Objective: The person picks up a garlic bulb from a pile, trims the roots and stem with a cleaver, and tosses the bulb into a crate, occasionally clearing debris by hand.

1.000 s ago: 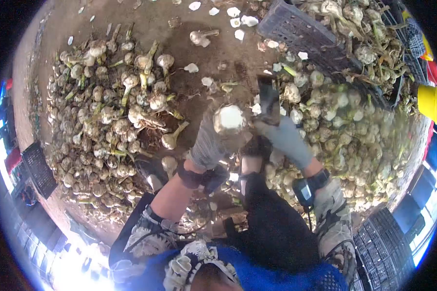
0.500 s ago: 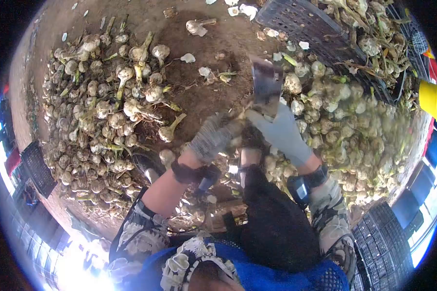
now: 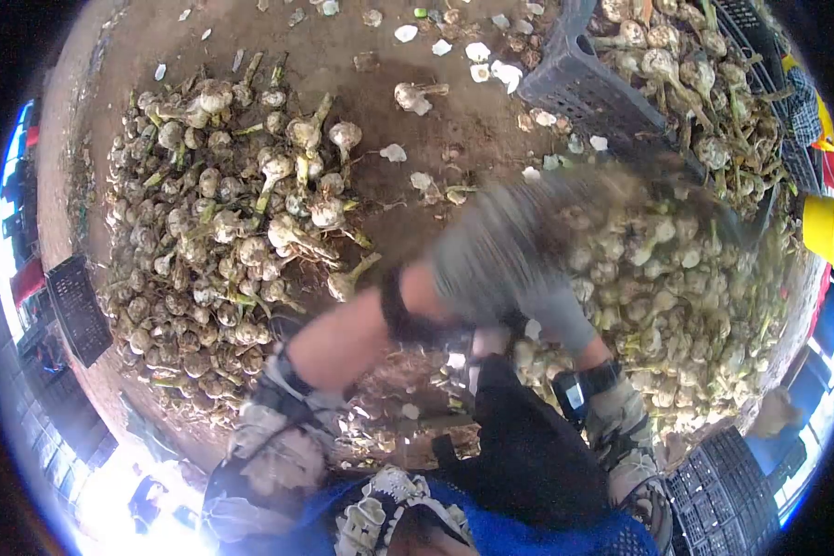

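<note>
My left hand [image 3: 491,246], in a grey-white glove, reaches across to the right over the garlic bulbs [image 3: 658,269]. Its fingers are smeared by motion, so whether they hold anything does not show. My right hand [image 3: 558,310], also gloved, is just below and partly behind the left one. Its fingers are hidden, and no blade can be made out in the blur. On the left lies a heap of garlic with stalks and roots [image 3: 292,232]; the bulbs on the right look mostly trimmed.
A dark plastic crate [image 3: 593,88] filled with stalked garlic stands at the upper right. One bulb [image 3: 419,96] and pale scraps [image 3: 479,53] lie on the dirt floor. Black crates stand at the left [image 3: 79,310] and lower right [image 3: 723,491]. A yellow object [image 3: 820,227] is at the right edge.
My left hand has swung right and upward, crossing in front of my right hand. The broad dark blade seen upright at my right hand before is no longer visible. The view has shifted slightly.
</note>
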`<action>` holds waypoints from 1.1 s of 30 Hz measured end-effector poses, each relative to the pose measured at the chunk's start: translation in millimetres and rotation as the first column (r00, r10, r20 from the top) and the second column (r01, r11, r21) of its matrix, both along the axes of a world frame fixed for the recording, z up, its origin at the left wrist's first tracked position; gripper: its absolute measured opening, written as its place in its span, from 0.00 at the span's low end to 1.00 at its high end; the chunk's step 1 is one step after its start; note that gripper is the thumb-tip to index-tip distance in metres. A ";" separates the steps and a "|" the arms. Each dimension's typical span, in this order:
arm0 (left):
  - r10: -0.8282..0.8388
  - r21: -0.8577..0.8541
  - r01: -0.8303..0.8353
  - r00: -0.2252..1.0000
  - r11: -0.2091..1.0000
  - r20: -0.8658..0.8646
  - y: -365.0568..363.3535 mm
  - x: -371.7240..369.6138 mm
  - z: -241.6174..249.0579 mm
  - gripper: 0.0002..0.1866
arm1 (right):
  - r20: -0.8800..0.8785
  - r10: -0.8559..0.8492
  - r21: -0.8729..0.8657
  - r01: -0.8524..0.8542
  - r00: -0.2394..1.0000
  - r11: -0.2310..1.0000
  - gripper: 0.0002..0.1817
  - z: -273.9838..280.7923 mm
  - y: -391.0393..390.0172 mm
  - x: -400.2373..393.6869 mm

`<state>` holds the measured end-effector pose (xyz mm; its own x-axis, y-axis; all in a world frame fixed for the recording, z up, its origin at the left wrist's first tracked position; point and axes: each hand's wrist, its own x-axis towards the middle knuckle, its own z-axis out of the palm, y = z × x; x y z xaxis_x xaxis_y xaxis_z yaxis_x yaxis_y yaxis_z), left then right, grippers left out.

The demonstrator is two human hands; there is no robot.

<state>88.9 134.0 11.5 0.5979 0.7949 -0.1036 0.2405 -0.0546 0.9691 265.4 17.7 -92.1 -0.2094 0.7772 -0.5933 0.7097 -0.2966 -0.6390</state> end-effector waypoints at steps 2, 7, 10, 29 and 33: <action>0.186 0.385 0.065 0.794 0.921 -0.578 58.3 -20.9 -23.0 0.22 | 0.190 0.238 -0.069 -0.229 0.952 0.971 0.19 37.1 25.2 1.3; 0.284 0.456 0.489 0.385 0.744 -0.878 136.2 -82.8 -134.7 0.27 | 0.167 -0.024 0.151 -0.002 0.986 0.988 0.16 36.8 17.4 -7.4; 0.157 0.335 0.422 0.402 0.843 -0.902 146.7 -92.0 -147.5 0.27 | 0.133 0.014 0.123 -0.031 0.991 0.992 0.20 34.9 22.9 -2.3; 0.443 -0.754 -0.140 0.870 0.642 0.215 -26.6 -46.2 -49.5 0.29 | 0.094 -0.064 0.364 0.026 0.994 0.931 0.13 83.8 50.0 -22.0; 0.520 -0.706 -0.164 0.790 0.689 0.324 -37.0 -43.0 -53.3 0.32 | 0.131 -0.029 0.422 -0.029 0.991 0.906 0.11 82.1 44.9 -19.4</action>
<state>45.9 97.0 -41.8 0.4033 0.8062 -0.4329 -0.3734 0.5769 0.7264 246.0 62.6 -10.0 -0.1526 0.9607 -0.2319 0.7955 -0.0198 -0.6057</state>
